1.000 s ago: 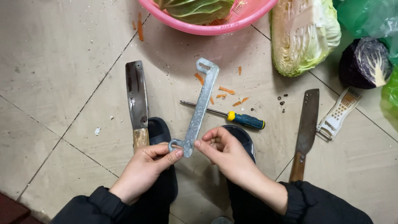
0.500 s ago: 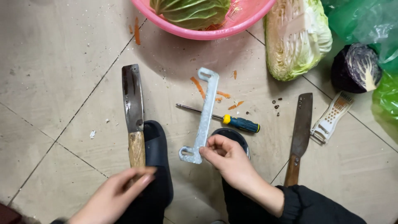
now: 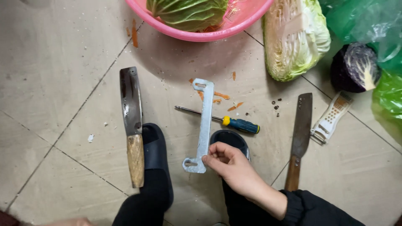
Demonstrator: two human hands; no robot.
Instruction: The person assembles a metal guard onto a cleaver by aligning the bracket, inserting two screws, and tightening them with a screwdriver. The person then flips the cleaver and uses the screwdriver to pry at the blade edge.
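Right hand [image 3: 229, 164] pinches the near end of the metal bracket [image 3: 202, 125], fingers closed on its edge. Bracket lies flat on the floor tiles [image 3: 50, 83], crossing a screwdriver [image 3: 226, 120]. Left hand [image 3: 71, 222] barely in view at bottom edge; grip cannot be told. Cleaver [image 3: 132, 121] left of bracket, second knife [image 3: 299, 138] right. Pink basin [image 3: 201, 31] beyond.

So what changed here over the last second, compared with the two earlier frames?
The left hand let go of the metal bracket and drew back toward the lower frame edge. Only the right hand now pinches the bracket's near end, and the bracket lies on the floor over the screwdriver. The two knives, pink basin and cabbage stayed put.
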